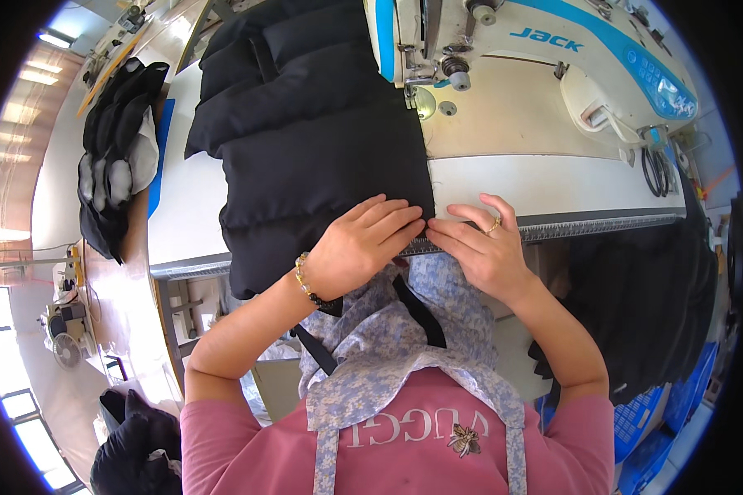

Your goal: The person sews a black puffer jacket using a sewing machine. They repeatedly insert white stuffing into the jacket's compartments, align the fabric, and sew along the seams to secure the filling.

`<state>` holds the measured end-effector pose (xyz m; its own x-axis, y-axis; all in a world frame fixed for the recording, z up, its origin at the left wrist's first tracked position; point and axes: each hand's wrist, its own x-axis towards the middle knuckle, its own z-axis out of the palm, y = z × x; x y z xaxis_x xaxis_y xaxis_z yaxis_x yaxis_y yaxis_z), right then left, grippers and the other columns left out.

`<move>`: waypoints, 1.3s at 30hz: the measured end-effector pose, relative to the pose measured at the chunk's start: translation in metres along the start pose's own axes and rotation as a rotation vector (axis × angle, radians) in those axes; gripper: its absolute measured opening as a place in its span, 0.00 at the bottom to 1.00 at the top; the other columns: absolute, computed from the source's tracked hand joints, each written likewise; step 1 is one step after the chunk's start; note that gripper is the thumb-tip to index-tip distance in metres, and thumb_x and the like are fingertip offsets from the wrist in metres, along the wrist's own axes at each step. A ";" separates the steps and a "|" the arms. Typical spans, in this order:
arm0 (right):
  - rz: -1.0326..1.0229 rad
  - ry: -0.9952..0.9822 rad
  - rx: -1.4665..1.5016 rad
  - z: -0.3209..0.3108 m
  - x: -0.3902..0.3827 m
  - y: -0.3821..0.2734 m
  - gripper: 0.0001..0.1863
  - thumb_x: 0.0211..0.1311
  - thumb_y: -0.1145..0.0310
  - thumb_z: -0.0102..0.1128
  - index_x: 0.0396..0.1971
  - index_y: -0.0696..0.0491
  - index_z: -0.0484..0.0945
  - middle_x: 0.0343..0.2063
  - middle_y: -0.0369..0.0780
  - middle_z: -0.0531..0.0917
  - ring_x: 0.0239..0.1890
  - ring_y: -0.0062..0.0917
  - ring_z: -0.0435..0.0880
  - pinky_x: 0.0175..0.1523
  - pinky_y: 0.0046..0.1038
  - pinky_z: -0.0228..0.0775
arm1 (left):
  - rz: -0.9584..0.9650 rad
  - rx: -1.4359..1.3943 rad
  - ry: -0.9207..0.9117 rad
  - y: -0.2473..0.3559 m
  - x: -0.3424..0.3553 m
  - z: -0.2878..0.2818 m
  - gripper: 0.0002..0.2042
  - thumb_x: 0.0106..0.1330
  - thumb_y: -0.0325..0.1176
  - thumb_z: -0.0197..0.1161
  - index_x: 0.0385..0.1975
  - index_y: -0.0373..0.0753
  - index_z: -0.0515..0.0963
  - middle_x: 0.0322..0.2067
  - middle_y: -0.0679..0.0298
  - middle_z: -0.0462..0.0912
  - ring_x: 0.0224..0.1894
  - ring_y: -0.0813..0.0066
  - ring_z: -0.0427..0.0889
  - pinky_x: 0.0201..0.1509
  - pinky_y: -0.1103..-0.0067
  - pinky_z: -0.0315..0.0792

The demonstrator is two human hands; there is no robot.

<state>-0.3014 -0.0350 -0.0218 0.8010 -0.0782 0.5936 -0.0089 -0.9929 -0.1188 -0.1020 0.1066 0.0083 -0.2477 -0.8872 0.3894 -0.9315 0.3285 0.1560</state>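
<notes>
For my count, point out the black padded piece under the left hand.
The large central piece beside the sewing machine; the left hand rests on it, not on the others.

Left hand (353, 250) on a black quilted panel (322, 169), right hand (489, 254) at its edge, sewing machine (512, 18) beyond

Bright daylight glares from blown-out windows (20, 404) at eight o'clock, a small lamp (423, 103) glows toward one, and fisheye distortion bends the outer edges.
</notes>
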 end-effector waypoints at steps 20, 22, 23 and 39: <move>0.028 0.008 -0.029 0.035 0.061 0.057 0.10 0.59 0.74 0.56 0.36 0.52 0.86 0.38 0.32 0.86 0.46 0.22 0.83 0.67 0.41 0.62 | 0.020 -0.073 0.091 -0.098 0.045 0.017 0.20 0.50 0.18 0.64 0.46 0.42 0.83 0.49 0.68 0.83 0.49 0.66 0.82 0.51 0.75 0.80; 0.034 0.010 -0.036 0.036 0.064 0.058 0.10 0.59 0.74 0.57 0.36 0.52 0.86 0.38 0.33 0.86 0.46 0.23 0.83 0.67 0.40 0.62 | 0.019 -0.077 0.095 -0.103 0.045 0.017 0.20 0.51 0.18 0.64 0.46 0.42 0.83 0.49 0.68 0.83 0.49 0.66 0.82 0.51 0.74 0.80; 0.035 0.013 -0.044 0.037 0.066 0.059 0.10 0.59 0.74 0.57 0.36 0.52 0.86 0.38 0.33 0.86 0.46 0.23 0.83 0.67 0.40 0.61 | 0.010 -0.089 0.092 -0.105 0.045 0.018 0.20 0.51 0.18 0.64 0.46 0.42 0.83 0.49 0.68 0.83 0.50 0.66 0.82 0.51 0.74 0.80; 0.070 0.029 -0.122 0.054 0.084 0.067 0.15 0.56 0.79 0.56 0.42 0.53 0.85 0.44 0.34 0.85 0.48 0.28 0.81 0.64 0.37 0.63 | -0.020 -0.081 0.144 -0.142 0.055 0.026 0.19 0.55 0.19 0.63 0.46 0.44 0.83 0.49 0.70 0.84 0.50 0.69 0.82 0.50 0.75 0.80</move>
<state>-0.2024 -0.1035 -0.0225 0.7781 -0.1486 0.6103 -0.1385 -0.9883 -0.0640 0.0097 0.0031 -0.0164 -0.1836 -0.8401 0.5104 -0.9097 0.3419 0.2356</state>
